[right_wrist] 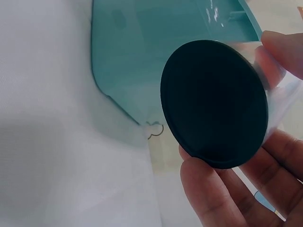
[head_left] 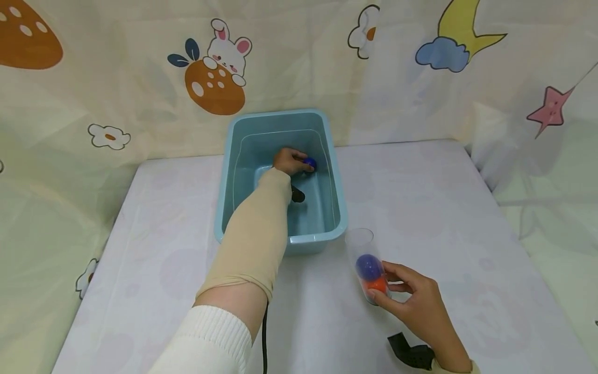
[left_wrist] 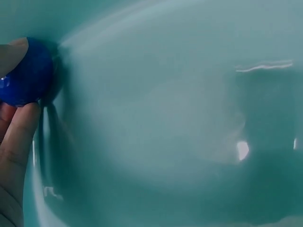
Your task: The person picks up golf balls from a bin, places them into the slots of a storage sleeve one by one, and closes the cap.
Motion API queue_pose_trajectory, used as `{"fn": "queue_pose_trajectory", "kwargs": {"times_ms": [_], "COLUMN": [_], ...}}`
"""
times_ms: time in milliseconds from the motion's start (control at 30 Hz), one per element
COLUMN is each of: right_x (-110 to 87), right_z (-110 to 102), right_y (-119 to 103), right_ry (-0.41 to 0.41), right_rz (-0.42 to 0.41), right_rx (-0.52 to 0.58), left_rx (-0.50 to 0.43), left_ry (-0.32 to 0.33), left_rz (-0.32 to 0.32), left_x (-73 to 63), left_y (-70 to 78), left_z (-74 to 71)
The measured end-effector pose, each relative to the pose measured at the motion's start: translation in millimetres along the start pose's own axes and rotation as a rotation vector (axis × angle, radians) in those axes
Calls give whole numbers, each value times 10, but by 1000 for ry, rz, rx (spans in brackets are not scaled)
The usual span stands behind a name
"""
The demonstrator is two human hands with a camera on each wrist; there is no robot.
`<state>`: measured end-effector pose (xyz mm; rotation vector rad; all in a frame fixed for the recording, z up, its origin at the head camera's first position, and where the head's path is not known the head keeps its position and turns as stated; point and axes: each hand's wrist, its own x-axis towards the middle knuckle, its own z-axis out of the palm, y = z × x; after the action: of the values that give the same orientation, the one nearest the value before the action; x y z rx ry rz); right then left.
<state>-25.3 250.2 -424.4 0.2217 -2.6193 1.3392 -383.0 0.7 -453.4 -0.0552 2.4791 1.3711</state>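
Inside the light blue plastic basin (head_left: 275, 120), my left hand (head_left: 289, 161) pinches a blue ball (head_left: 310, 164) between thumb and fingers, close to the right wall. In the left wrist view the same blue ball (left_wrist: 33, 75) shows at the left edge, with the thumb above and fingertips below. My right hand (head_left: 416, 298) grips a clear cylinder (head_left: 359, 239) in front of the basin's right corner. A blue ball (head_left: 369, 267) sits in the cylinder on top of an orange ball (head_left: 375, 284). The right wrist view shows the cylinder's dark round base (right_wrist: 214, 104), tilted toward the camera.
The basin stands at the back of a table with a white cloth (head_left: 420, 208). Behind it hangs a cream curtain (head_left: 299, 67) with cartoon prints. A black cable (head_left: 264, 337) runs below the left forearm. A black strap (head_left: 411, 353) is at the right wrist.
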Motion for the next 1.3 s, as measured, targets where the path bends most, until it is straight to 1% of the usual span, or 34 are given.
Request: {"fn": "queue_pose_trajectory", "kwargs": {"times_ms": [167, 333, 667, 900, 933, 1133, 1167, 1300], "right_x": [-4, -8, -18, -28, -31, -43, -44, -50], "right_z": [-2, -4, -4, 3, 2, -7, -8, -11], "right_y": [4, -4, -46, -88, -94, -122, -127, -140], "right_ry": [5, 3, 1, -5, -6, -12, -12, -11], "right_rz": [-5, -9, -1, 7, 5, 6, 9, 24], "right_rx": [11, 14, 13, 2, 1, 5, 4, -2], "left_rx": [41, 73, 127, 176, 184, 240, 238, 217], "left_ry": [-25, -39, -57, -93, -106, -163, -169, -205], "left_rz": [10, 12, 25, 18, 9, 29, 44, 51], "left_x": [-71, -122, -180, -282, -356, -360, -293, -333], "left_y": [71, 109, 172, 243, 317, 362, 306, 372], "left_z": [-30, -55, -116, -201, -254, -355, -335, -387]}}
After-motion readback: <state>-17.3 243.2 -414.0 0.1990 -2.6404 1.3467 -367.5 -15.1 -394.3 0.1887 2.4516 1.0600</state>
